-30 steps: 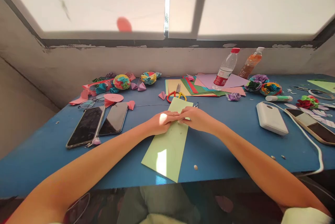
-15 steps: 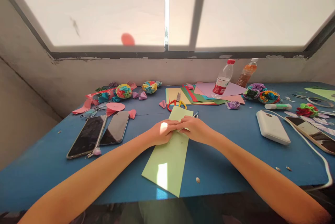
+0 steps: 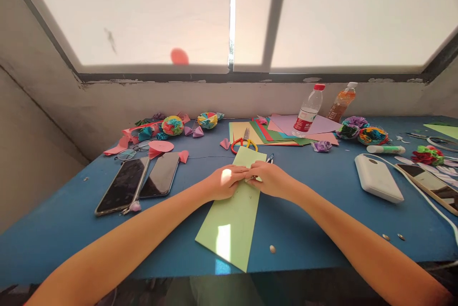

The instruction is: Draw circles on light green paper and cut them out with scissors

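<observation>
A long light-green paper strip (image 3: 234, 220), apparently folded, lies slanted on the blue table with its lower end near the front edge. My left hand (image 3: 226, 182) rests flat on its upper half, fingers stretched to the right and pressing the paper. Touching those fingertips, my right hand (image 3: 267, 179) is closed in a pinch over the strip. A small dark bit shows at its fingertips, too small to name. Small marks show on the paper just below the hands. Scissors (image 3: 245, 142) with red and yellow handles lie just beyond the strip's far end.
Phones (image 3: 161, 174) and glasses (image 3: 127, 154) lie left. Coloured paper sheets (image 3: 282, 138), a red-capped bottle (image 3: 307, 112) and paper flowers (image 3: 172, 125) stand at the back. To the right are a white power bank (image 3: 378, 179) with a cable and a glue stick (image 3: 386, 150).
The view has shifted slightly, so everything sits a little further right. Both hands stay at the same place on the green paper, with the right fingers moving only slightly.
</observation>
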`<state>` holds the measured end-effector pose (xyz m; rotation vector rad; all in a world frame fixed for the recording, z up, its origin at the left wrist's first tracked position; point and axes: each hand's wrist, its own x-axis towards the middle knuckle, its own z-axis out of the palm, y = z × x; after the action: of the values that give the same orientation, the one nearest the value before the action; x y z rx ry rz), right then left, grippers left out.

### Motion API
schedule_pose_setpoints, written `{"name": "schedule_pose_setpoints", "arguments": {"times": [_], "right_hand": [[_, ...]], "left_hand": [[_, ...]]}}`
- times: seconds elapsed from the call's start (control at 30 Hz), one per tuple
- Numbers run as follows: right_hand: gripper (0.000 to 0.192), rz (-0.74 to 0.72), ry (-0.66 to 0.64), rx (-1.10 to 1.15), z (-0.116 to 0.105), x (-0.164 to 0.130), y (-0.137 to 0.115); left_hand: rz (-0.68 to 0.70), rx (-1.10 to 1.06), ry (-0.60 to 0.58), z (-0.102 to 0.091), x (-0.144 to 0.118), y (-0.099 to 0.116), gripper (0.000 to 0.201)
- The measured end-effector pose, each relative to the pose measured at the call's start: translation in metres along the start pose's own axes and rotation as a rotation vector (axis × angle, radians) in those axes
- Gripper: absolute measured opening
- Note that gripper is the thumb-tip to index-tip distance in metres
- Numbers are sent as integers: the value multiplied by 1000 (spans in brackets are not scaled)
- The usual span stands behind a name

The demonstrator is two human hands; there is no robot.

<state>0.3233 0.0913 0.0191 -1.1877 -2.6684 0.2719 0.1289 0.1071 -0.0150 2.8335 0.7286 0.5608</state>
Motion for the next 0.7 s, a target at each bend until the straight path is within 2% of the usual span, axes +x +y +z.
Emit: {"name": "schedule_pose_setpoints", "arguments": {"times": [0.2,0.4,0.7], "right_hand": [[22,27,-47,-54,-2,0,1],[25,-20,-73,-121,2,-1,-3],[21,5,-267,-341,-7,-15,-39]], "left_hand": [[-10,-11,-10,-1,0,0,47],[-15,-14,-14,1,-1,-2,44],[-133,-65,-58,2,-1,-2,43]]}}
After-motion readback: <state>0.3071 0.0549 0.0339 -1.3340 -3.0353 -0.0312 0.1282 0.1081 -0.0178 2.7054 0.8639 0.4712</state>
